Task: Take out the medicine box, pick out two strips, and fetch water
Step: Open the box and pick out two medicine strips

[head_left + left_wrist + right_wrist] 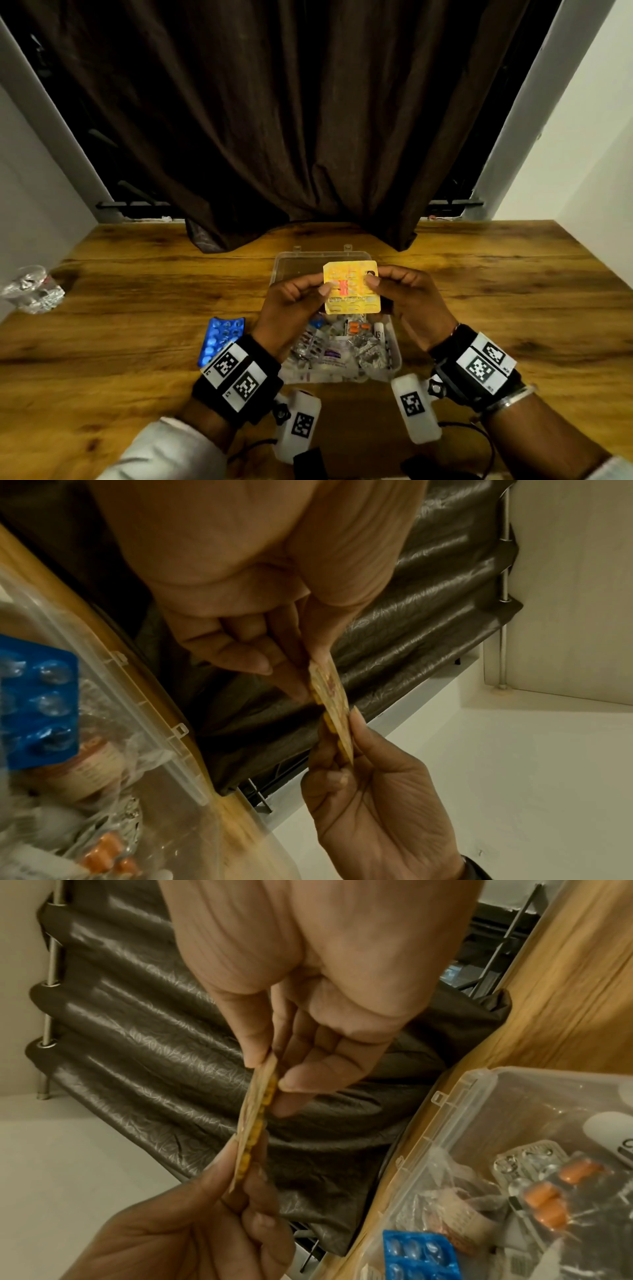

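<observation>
A yellow blister strip [351, 287] is held up over the open medicine box [395, 356], a clear plastic case with its lid [301, 262] laid back. My left hand [320, 291] pinches the strip's left edge between thumb and fingers. My right hand [373, 281] pinches its right edge the same way. In the left wrist view the strip [330, 696] is edge-on between my left hand [304, 680] and my right hand [346, 739]. The right wrist view shows the strip [255, 1123] pinched by my right hand [274, 1074]. A blue strip [221, 339] lies on the table left of the box.
The box holds several strips, orange capsules [548, 1196], another blue strip [418, 1256] and a white tube [378, 330]. Crumpled clear plastic [32, 289] sits at the wooden table's [513, 291] left edge. A dark curtain [291, 120] hangs down onto the table behind the box.
</observation>
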